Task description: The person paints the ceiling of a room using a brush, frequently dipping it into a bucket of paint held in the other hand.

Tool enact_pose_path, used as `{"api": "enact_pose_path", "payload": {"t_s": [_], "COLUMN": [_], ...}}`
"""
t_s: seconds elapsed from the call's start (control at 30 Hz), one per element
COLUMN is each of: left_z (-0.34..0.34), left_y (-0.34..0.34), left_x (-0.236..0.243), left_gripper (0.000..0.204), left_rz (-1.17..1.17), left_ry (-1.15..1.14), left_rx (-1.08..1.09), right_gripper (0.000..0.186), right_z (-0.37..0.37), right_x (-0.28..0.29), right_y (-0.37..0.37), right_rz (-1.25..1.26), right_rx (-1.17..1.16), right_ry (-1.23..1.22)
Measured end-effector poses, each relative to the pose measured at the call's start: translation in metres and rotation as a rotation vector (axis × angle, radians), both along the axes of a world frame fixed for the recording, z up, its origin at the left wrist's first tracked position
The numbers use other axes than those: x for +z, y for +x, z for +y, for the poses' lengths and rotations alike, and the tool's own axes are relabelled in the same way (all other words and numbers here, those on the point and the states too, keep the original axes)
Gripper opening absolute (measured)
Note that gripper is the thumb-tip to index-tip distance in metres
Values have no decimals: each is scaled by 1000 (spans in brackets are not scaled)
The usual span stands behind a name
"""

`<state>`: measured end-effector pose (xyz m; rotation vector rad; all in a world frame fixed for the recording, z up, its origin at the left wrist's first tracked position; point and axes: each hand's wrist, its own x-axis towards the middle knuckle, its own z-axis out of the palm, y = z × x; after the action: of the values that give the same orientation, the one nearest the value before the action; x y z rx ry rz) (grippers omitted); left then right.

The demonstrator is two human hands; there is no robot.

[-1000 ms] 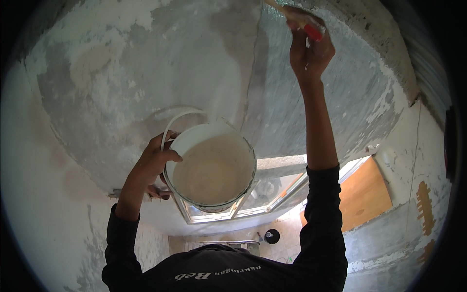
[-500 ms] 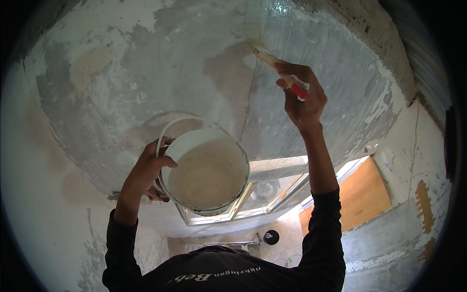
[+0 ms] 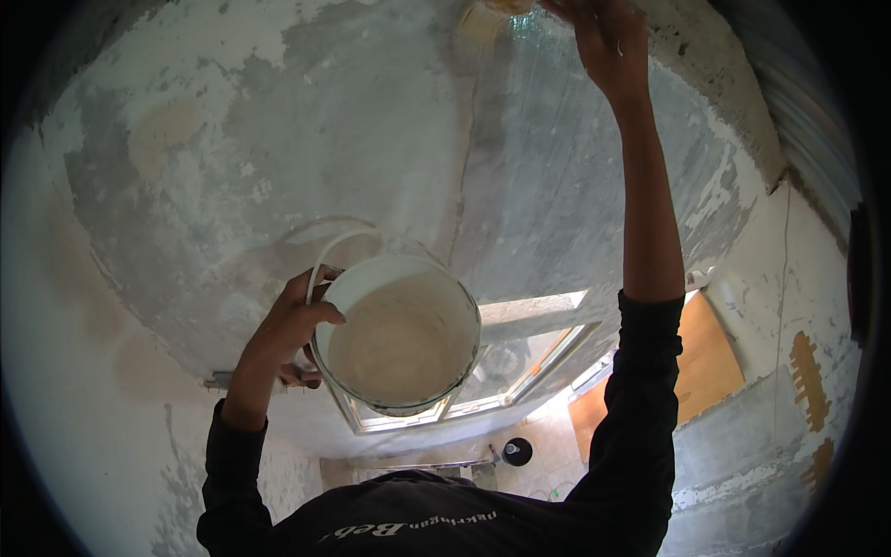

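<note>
Near the middle of the frame, the left hand point(image 3: 292, 320) is clamped on the bucket point(image 3: 367, 281), thumb over its edge, likely so the pale mix point(image 3: 404, 339) won't spill. At the top edge, the right hand point(image 3: 610, 45) seems closed round the brush point(image 3: 509, 5), partly cut off, held high, maybe to meet the wall point(image 3: 371, 121).

We wear a black shirt point(image 3: 422, 492) with pale lettering point(image 3: 373, 532) of two sizes across the front, and its left sleeve point(image 3: 232, 469) and right sleeve point(image 3: 640, 399), equally dark, wrinkle into folds and stop partway down our bare forearms point(image 3: 652, 204), while a small whitish smear point(image 3: 620, 46) marks our right hand point(image 3: 611, 39).
</note>
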<state>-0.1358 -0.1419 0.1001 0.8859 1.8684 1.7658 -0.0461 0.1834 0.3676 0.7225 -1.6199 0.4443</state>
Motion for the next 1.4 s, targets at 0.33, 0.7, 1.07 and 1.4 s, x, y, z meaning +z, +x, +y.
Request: {"api": "enact_pose_path", "payload": {"t_s": [0.33,0.7,1.07,1.4], "left_z": [5,9,15,17], "left_y": [0,1,-10,-11], "left_x": [-7,-7,-19,-15], "left_gripper": [56,64,61,59], "left_rz": [29,-51,-109,-104], "left_ry": [-52,-101,-111,-102], "left_rx": [-16,-47,-75,-91], "right_gripper": [9,26,18,7], "right_z": [-22,-25,-34,-31], "right_x": [23,-69,-59,35], "right_y": [-3,8,30,-4], "right_rz": [217,228,170,243], "right_rx": [216,-346,-207,-188], "right_ry": [119,348,152,194]}}
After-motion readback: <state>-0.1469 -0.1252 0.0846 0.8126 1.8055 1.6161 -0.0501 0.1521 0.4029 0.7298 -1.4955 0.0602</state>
